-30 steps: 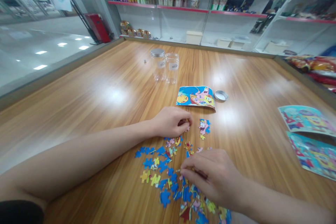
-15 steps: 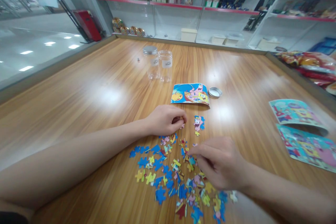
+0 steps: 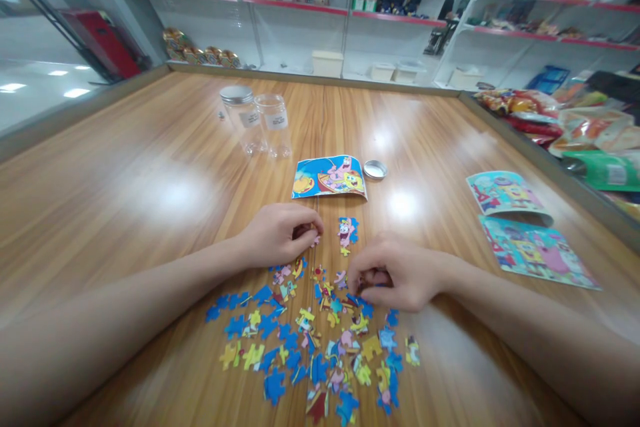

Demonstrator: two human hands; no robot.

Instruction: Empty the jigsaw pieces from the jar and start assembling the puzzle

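My left hand (image 3: 280, 233) is closed, thumb and fingers pinching a small pink puzzle piece (image 3: 315, 240). Just right of it lies a joined cluster of puzzle pieces (image 3: 346, 232) showing a pink cartoon face with blue and yellow edges. My right hand (image 3: 395, 273) hovers low at the upper right of the loose puzzle pieces (image 3: 320, 368). Its fingers curl down toward the table, and whatever is under the fingertips is partly hidden. The loose pieces, mostly blue and yellow, spread between my forearms. Behind my hands lies a curved picture card (image 3: 330, 177) with cartoon figures.
Two clear jars stand farther back: a lidded jar (image 3: 243, 121) and an uncovered jar (image 3: 273, 125). A silver lid (image 3: 375, 169) rests beside the card. Two more picture cards (image 3: 537, 250) lie at the right. Snack packets (image 3: 595, 127) sit past the table's right edge; shelves stand behind.
The view has turned to the right. My right hand has moved up and away from the middle of the loose pieces, its fingers now curled. My left hand keeps its pinch.
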